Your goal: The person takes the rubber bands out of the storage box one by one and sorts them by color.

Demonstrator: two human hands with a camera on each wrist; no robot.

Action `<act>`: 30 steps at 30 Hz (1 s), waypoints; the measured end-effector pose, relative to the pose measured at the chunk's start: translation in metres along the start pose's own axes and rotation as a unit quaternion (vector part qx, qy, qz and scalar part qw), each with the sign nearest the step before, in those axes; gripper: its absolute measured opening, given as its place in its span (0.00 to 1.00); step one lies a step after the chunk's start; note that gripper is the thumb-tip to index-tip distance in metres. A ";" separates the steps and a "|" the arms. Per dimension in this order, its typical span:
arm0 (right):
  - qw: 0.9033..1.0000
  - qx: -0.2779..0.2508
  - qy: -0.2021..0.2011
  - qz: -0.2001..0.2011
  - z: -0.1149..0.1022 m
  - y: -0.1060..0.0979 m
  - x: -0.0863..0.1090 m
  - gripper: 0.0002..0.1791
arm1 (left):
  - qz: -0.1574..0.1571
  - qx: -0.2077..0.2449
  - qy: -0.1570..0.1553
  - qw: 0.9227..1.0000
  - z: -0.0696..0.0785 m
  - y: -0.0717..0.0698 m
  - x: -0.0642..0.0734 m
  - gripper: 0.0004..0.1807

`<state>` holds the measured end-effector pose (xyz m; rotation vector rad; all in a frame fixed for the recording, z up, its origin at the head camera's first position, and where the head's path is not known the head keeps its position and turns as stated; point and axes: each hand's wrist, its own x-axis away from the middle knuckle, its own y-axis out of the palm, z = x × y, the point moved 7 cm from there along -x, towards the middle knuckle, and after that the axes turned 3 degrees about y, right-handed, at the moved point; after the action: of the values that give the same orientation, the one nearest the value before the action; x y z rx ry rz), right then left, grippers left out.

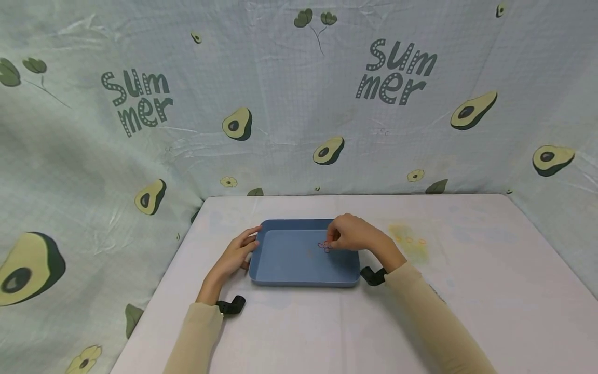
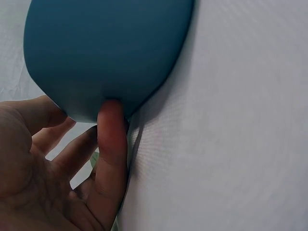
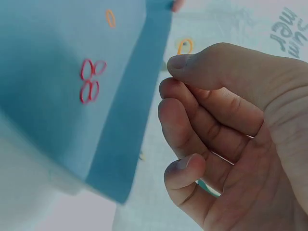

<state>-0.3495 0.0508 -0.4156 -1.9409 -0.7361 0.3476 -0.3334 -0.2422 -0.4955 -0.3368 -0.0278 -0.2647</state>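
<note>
A blue-grey rectangular tray [image 1: 285,259] lies on the table. At its left end is my left hand [image 1: 235,252], with the thumb [image 2: 112,139] against the outer wall and other fingers at the rim. Over the tray's right side, my right hand [image 1: 350,234] pinches a small orange rubber band [image 3: 185,46] between thumb and forefinger. Several small red rubber bands [image 3: 86,70] lie close together on the tray floor below that hand. Another orange rubber band [image 3: 110,18] lies apart from them in the tray.
A white cloth covers the table [image 1: 299,327]. Right of the tray, a yellowish patch [image 1: 408,241] shows on the cloth. Behind the table hangs a curtain [image 1: 280,171] printed with avocados and lettering. A black wrist camera [image 1: 372,276] sits beside the tray's lower right corner.
</note>
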 end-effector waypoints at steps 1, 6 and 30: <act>1.000 -0.003 0.003 0.006 0.002 -0.003 0.003 0.05 | 0.000 0.001 0.000 1.000 0.000 0.000 0.000 0.30; 0.999 -0.023 0.029 0.039 0.016 -0.017 0.021 0.03 | -0.001 0.002 0.004 1.000 0.001 0.001 -0.001 0.30; 0.987 -0.016 0.100 0.129 0.122 -0.056 0.112 0.03 | 0.008 -0.008 -0.001 1.000 -0.001 0.003 0.001 0.29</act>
<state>-0.3467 0.2261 -0.4154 -2.0696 -0.3632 0.2939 -0.3320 -0.2399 -0.4977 -0.3529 -0.0245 -0.2480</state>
